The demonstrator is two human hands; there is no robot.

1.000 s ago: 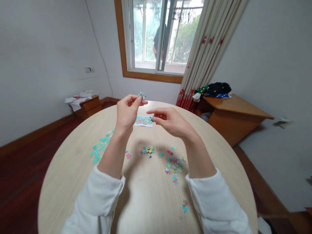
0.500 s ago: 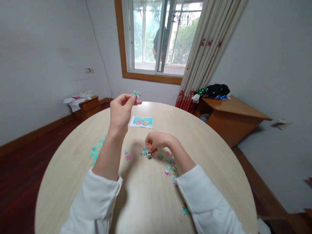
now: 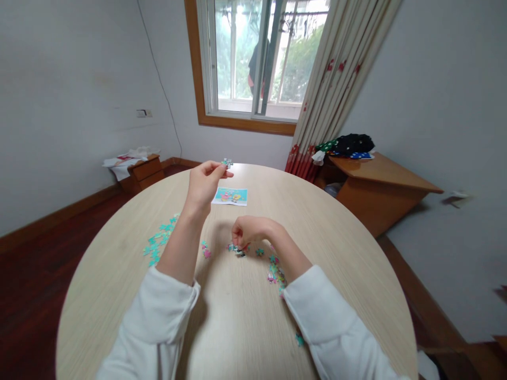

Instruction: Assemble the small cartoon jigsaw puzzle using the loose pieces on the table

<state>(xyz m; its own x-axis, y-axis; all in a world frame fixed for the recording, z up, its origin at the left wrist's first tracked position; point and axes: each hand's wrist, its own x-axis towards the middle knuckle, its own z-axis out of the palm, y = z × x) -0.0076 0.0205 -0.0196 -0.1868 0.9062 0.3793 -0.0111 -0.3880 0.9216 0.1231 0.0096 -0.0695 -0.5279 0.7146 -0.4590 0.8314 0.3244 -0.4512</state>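
Observation:
Raised above the far part of the table, my left hand [image 3: 206, 182] pinches a small jigsaw piece [image 3: 227, 162] with grey-white and teal on it. My right hand [image 3: 247, 231] is bent down at the table's middle, its fingers closed at a small cluster of joined puzzle pieces [image 3: 239, 252] in white, black and teal. Those fingertips partly cover the cluster, so how they grip it is partly hidden. A pink and teal bit of puzzle [image 3: 206, 250] lies to the left of the cluster, and a single teal piece [image 3: 259, 252] to its right.
Teal pieces [image 3: 155, 244] are spread beyond my left forearm. Mixed pink and green pieces [image 3: 273, 272] lie beside my right forearm, with one teal piece [image 3: 300, 339] nearer me. A picture sheet [image 3: 230, 196] lies on the round table [image 3: 245, 327].
My left hand has come slightly down and to the right with its piece. My right hand has shifted a little left, its fingers lower over the cluster.

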